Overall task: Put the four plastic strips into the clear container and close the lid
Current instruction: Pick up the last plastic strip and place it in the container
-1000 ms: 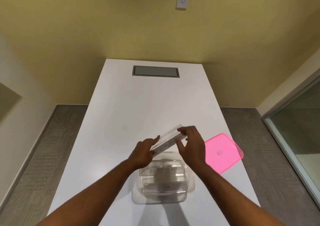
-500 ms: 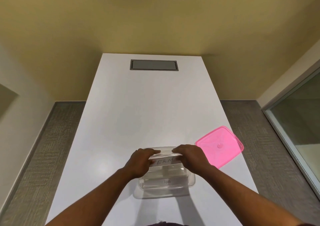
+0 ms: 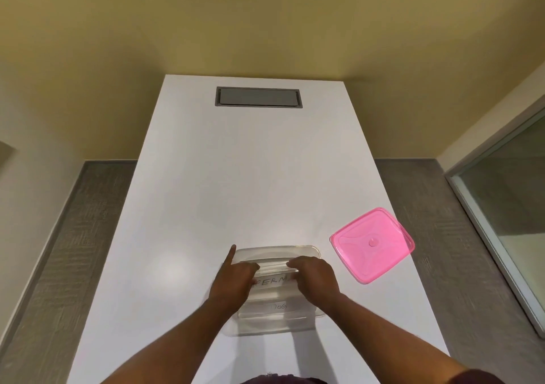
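Two bare arms reach in from the bottom edge over the long white surface [image 3: 236, 162]. Both hands are over the clear, boxy plastic container [image 3: 277, 316], which sits open on the surface close to the person. The left hand [image 3: 233, 280] is at the container's left side, with one finger pointing up and away. The right hand [image 3: 317, 280] is at its right side. Between them they hold a clear plastic strip [image 3: 272, 281] with dark letters on it, flat and low inside the container. The left grip pinches the strip's left end and the right grip pinches its right end. More clear strips seem to lie below it, one with faint writing, but how many I cannot tell. To the right, near the surface's edge, lies the pink, square plastic lid [image 3: 372, 245], apart from the container. Far off, a grey flat panel [image 3: 259, 97] is set into the surface by the yellow wall [image 3: 265, 24].
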